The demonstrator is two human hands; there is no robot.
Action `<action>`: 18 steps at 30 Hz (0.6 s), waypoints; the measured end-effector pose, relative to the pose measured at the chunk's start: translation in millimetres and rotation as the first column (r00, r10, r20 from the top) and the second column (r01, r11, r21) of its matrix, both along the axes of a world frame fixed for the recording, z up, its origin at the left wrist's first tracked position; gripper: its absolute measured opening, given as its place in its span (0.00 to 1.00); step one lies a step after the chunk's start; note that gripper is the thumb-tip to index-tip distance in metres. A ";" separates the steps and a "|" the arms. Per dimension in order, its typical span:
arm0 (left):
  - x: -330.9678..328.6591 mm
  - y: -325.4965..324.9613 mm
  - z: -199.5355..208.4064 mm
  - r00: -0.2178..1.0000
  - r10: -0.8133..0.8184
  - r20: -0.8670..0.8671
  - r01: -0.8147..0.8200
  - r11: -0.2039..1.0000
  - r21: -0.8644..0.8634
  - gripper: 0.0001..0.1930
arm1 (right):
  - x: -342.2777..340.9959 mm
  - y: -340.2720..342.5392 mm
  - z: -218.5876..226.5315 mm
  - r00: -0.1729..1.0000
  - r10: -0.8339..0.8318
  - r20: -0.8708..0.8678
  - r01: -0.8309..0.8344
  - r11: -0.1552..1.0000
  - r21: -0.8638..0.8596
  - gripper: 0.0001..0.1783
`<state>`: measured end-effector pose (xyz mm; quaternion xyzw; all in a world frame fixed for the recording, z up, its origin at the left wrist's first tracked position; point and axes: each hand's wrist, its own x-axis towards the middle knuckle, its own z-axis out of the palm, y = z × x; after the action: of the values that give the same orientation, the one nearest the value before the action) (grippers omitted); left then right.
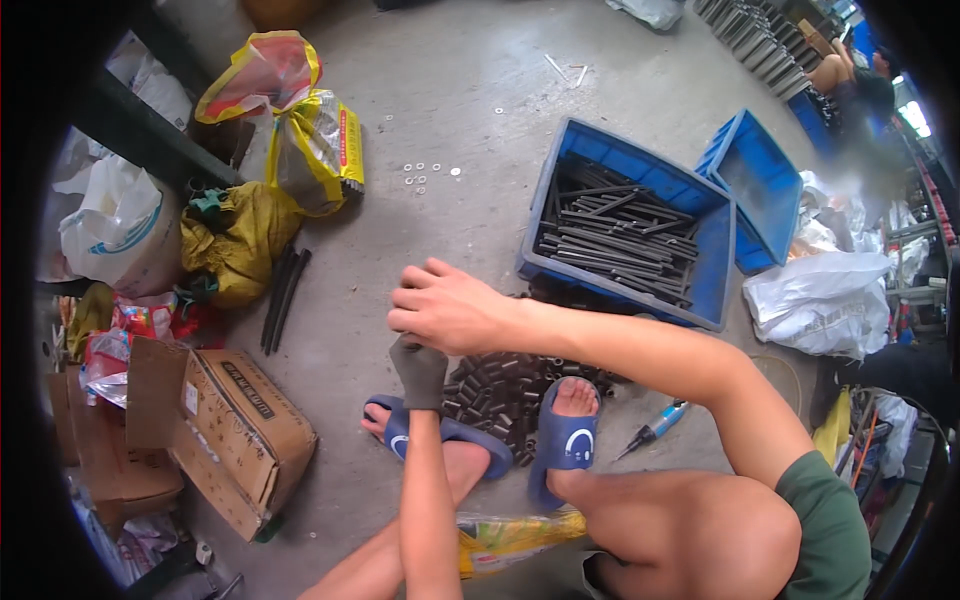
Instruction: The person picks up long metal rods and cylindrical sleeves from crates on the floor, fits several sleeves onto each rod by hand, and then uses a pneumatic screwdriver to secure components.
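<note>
My left hand wears a dark grey glove and is raised over the floor in front of my feet. Its fingers are hidden where it meets my right hand. Bare and curled, my right hand lies across the top of the gloved one, touching it. Whatever is between the two hands is too small or too covered to make out. Below and behind them, a heap of short dark tube pieces is spread on the floor around my blue slippers.
A blue crate of long dark rods stands at the right, beside a second blue crate. Near my right foot lies a blue screwdriver-like tool. Cardboard boxes, sacks and dark rods line the left. Several washers lie ahead.
</note>
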<state>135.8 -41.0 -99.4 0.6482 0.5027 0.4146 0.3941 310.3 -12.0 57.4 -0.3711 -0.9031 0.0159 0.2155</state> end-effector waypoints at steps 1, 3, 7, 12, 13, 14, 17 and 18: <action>1.2 0.8 -1.2 1.000 -0.005 -0.013 0.005 1.000 0.005 0.05 | -0.4 -5.1 -13.3 0.991 -0.073 -0.110 0.082 0.993 0.085 0.10; 4.0 0.4 -3.0 0.893 0.138 -0.429 0.086 0.882 0.463 0.13 | -6.3 -8.5 -11.9 0.991 -0.077 -0.107 0.082 0.996 0.041 0.12; -9.1 -8.1 21.2 0.927 -0.024 -0.373 0.065 0.993 0.099 0.22 | -27.6 -10.9 -18.5 0.987 -0.125 -0.104 0.125 0.992 -0.006 0.08; -2.0 -19.7 57.7 0.968 0.109 0.224 -0.096 0.993 -0.068 0.32 | -37.6 -28.4 11.3 0.870 -0.207 -0.447 0.095 0.961 -0.261 0.15; -5.5 -18.7 56.4 0.968 0.135 0.211 -0.129 0.991 -0.042 0.36 | -36.0 -33.4 19.5 0.741 -0.278 -0.611 0.089 0.943 -0.321 0.19; 10.2 -14.8 76.9 0.939 0.069 0.336 -0.061 0.998 -0.035 0.31 | -15.3 -43.4 28.6 0.728 -0.368 -0.578 0.182 0.917 -0.354 0.20; 25.8 -9.8 104.9 0.914 0.147 0.378 -0.126 0.989 -0.079 0.18 | 55.4 -77.8 39.9 0.751 -0.552 -0.361 0.396 0.815 -0.423 0.16; 24.6 -9.8 101.0 0.902 0.160 0.401 -0.145 0.987 -0.067 0.16 | 73.1 -93.7 38.8 0.704 -0.611 -0.360 0.410 0.765 -0.496 0.13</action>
<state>160.4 -50.9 1.6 0.4999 0.4667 0.5601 0.4675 383.4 -105.7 96.2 -0.6281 -0.6511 0.2244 0.3623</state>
